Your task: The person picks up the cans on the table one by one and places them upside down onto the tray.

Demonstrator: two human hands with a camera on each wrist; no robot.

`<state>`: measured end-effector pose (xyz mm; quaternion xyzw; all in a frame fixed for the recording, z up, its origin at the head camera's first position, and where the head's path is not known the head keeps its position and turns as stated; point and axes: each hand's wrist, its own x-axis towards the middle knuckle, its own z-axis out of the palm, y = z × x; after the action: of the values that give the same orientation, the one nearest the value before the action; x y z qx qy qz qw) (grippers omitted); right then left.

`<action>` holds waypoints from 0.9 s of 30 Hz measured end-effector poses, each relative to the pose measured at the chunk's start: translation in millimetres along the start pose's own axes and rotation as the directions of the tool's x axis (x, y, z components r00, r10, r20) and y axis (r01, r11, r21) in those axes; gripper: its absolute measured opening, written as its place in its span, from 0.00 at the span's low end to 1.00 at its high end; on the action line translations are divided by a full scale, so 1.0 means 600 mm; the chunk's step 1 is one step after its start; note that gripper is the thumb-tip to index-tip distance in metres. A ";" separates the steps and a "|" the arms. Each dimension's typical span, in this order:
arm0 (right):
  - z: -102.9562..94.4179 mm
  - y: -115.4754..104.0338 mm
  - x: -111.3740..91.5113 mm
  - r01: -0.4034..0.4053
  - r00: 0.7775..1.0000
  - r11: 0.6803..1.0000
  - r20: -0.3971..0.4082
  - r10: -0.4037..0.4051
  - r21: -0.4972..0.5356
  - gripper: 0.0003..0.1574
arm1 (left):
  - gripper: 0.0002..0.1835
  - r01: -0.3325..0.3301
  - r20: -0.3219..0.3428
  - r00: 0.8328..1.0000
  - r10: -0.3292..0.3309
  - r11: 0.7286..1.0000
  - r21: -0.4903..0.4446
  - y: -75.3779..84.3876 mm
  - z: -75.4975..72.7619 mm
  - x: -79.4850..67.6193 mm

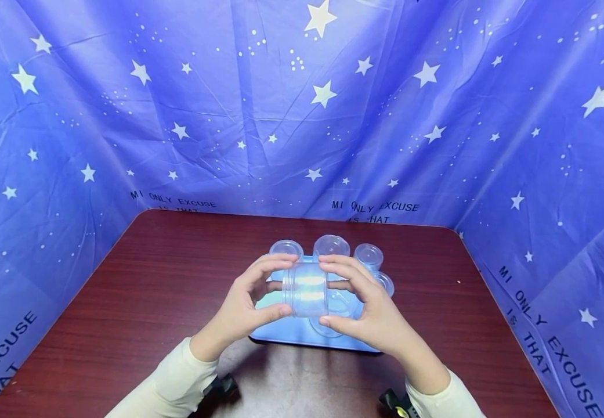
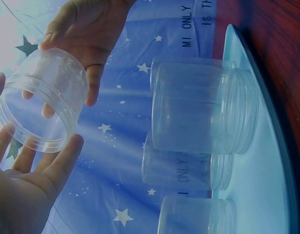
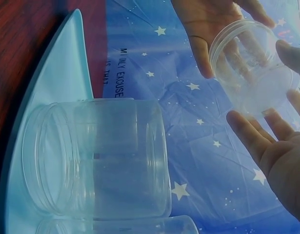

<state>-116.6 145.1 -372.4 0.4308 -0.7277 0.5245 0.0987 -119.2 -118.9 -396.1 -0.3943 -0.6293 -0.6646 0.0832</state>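
Note:
A clear plastic jar (image 1: 308, 290) lies sideways in the air between both hands, above a light blue tray (image 1: 281, 332). My left hand (image 1: 252, 299) grips its threaded mouth end, thumb in front and fingers along the top and behind. At the closed base, my right hand (image 1: 366, 302) holds it with fingertips and thumb. The left wrist view shows the open mouth of the jar (image 2: 52, 97) with no lid on it. Several more clear jars stand mouth down on the tray, among them a large jar (image 3: 106, 161) near the right wrist camera.
At the tray's far side stand a jar (image 1: 286, 248), a taller jar (image 1: 331, 247) and a smaller jar (image 1: 368, 255). The tray sits on a dark red wooden table (image 1: 176, 273). A blue star-patterned curtain (image 1: 260, 116) encloses the table's back and sides.

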 end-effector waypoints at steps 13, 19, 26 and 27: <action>-0.001 -0.001 0.009 -0.004 1.000 1.000 0.010 0.004 -0.013 0.51 | 0.31 -0.003 -0.019 1.000 0.002 0.999 -0.032 0.000 -0.009 0.002; -0.005 -0.005 0.016 -0.014 0.999 0.999 0.033 0.015 -0.035 0.51 | 0.30 -0.009 -0.017 1.000 0.009 0.999 -0.031 0.005 -0.016 0.003; -0.011 -0.018 0.027 -0.072 0.995 0.996 0.069 0.075 -0.051 0.51 | 0.29 -0.011 -0.038 0.999 0.010 0.999 -0.031 0.011 -0.026 0.005; -0.012 -0.020 0.029 -0.075 0.994 0.995 0.072 0.079 -0.058 0.51 | 0.28 -0.017 -0.040 0.999 0.016 0.999 -0.034 0.011 -0.028 0.006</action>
<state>-120.4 141.3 -350.6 0.4186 -0.7612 0.4912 0.0633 -125.0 -134.1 -386.8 -0.3875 -0.6125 -0.6825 0.0945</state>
